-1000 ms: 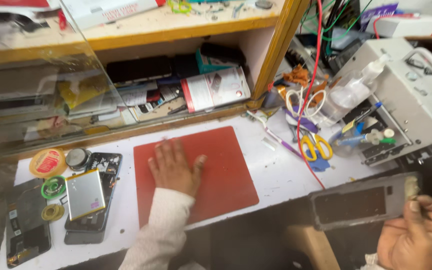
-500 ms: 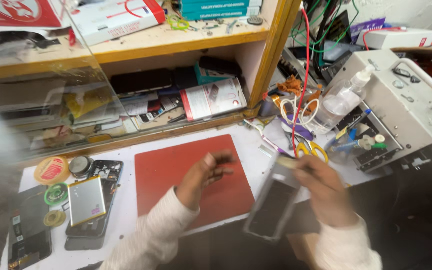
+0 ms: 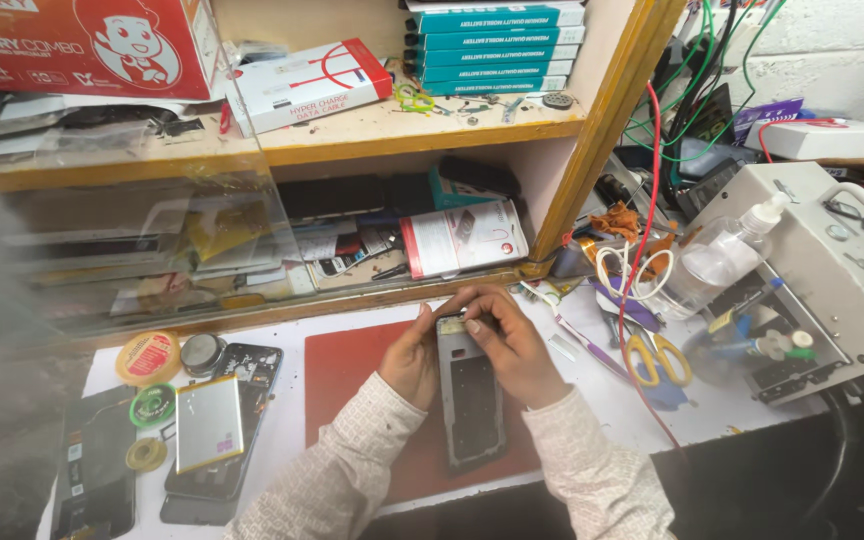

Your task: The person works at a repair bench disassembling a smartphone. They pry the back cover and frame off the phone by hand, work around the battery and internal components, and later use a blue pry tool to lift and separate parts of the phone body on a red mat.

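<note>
A phone frame (image 3: 472, 395) is held lengthwise over the red mat (image 3: 352, 375), near the middle of the white bench top (image 3: 282, 335). Its top end is gripped from both sides. The left hand (image 3: 412, 358) is curled against the frame's left edge, fingers closed on it. The right hand (image 3: 517, 345) is laid over the right edge, thumb and forefinger pinched at the top corner; whether a small part is held there cannot be told.

To the left of the mat, an opened phone body (image 3: 222, 430) is seen with a silver battery (image 3: 209, 423) lying on it, and a dark phone (image 3: 92, 465) beside that. Three tape rolls are noted: an orange one (image 3: 148, 358), a green one (image 3: 153, 406), a yellow one (image 3: 146, 454). A round dark tin (image 3: 200, 352) sits just beside the orange roll.

On the upper shelf a large red carton (image 3: 82, 45) with a cartoon figure stands at the left, a flat white box with red print (image 3: 307, 85) beside it, and a stack of teal boxes (image 3: 492, 45) to the right. On the lower shelf a white-and-red leaflet pack (image 3: 462, 238) is propped.

To the right, yellow-handled scissors (image 3: 657, 355), a clear spray bottle (image 3: 722, 255) and a grey metal machine (image 3: 832, 270) are recorded, with a white box edged in red (image 3: 827, 138) behind.
</note>
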